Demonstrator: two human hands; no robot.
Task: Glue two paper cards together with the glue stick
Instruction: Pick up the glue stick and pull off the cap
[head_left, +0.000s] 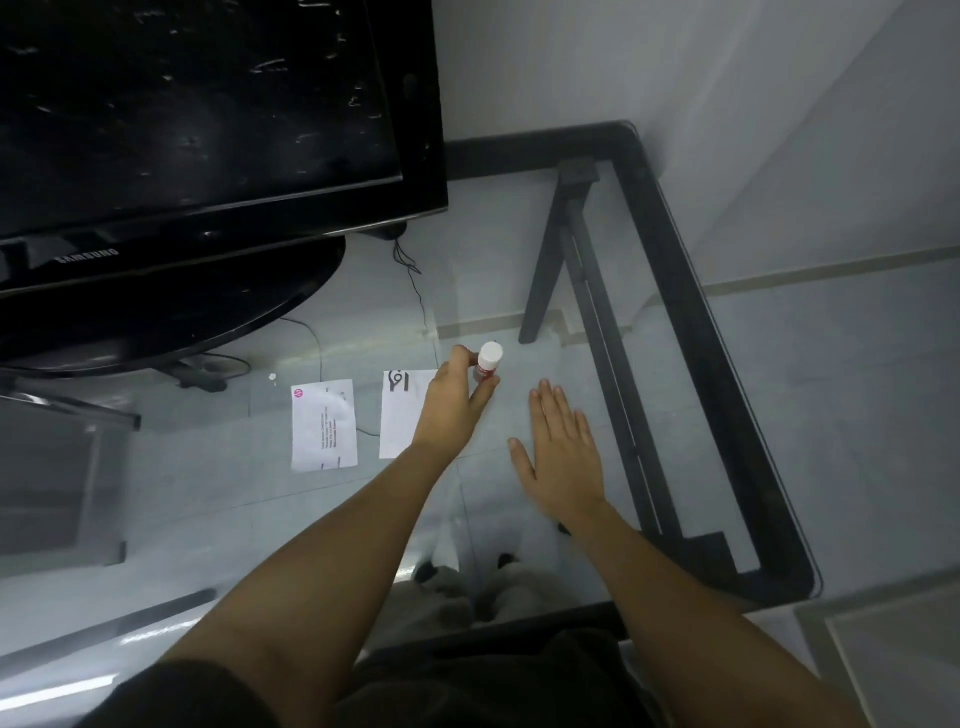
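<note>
Two white paper cards lie on the glass table (519, 249). The left card (324, 425) has printed text and a pink logo. The right card (402, 413) carries a black mark at its top and is partly hidden under my left wrist. My left hand (457, 400) grips a glue stick (487, 364) with a white cap and red label, upright just right of that card. My right hand (563, 457) rests flat on the glass with its fingers spread, holding nothing.
A black monitor (208, 114) on an oval stand fills the far left of the table. Thin cables (415, 280) run behind the cards. The table's black frame (696, 312) borders the right side. Feet and floor show through the glass.
</note>
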